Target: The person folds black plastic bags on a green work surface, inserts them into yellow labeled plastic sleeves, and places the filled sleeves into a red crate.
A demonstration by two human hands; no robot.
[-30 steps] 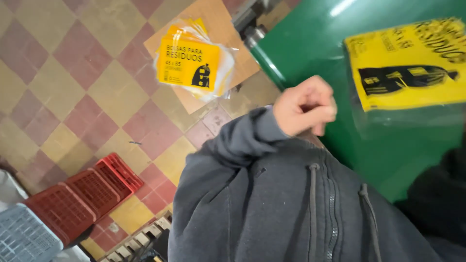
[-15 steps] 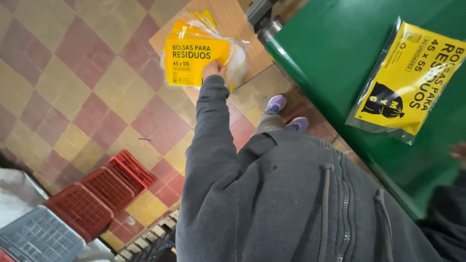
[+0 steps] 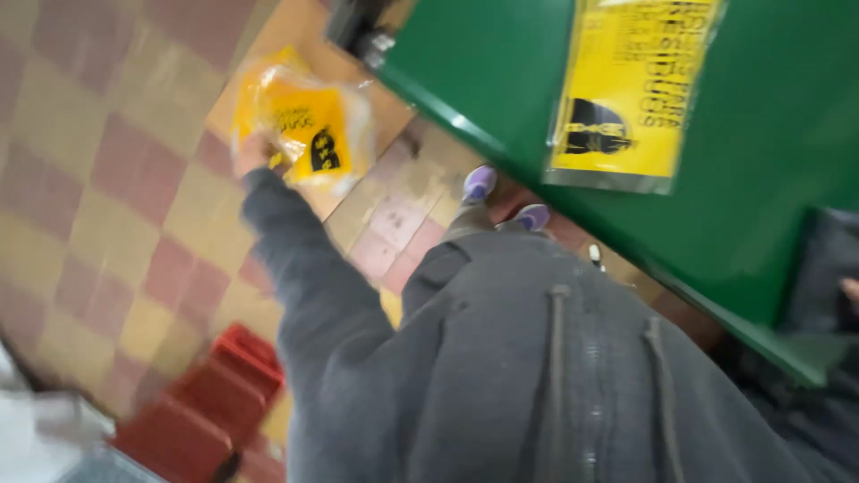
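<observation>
Left hand (image 3: 253, 154) stretched down over the checkered floor tiles (image 3: 116, 224), closed on a yellow packet of plastic bags (image 3: 304, 134); red crates (image 3: 210, 394) below. Right hand (image 3: 850, 288) barely visible at the edge, grip impossible to tell; second yellow packet (image 3: 626, 89) lying on the green surface (image 3: 787, 134).

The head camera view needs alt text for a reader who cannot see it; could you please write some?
Looking down, the left hand grips a yellow plastic packet above a checkered tile floor. A second yellow packet lies on a green table, and red crates stand on the floor.
</observation>
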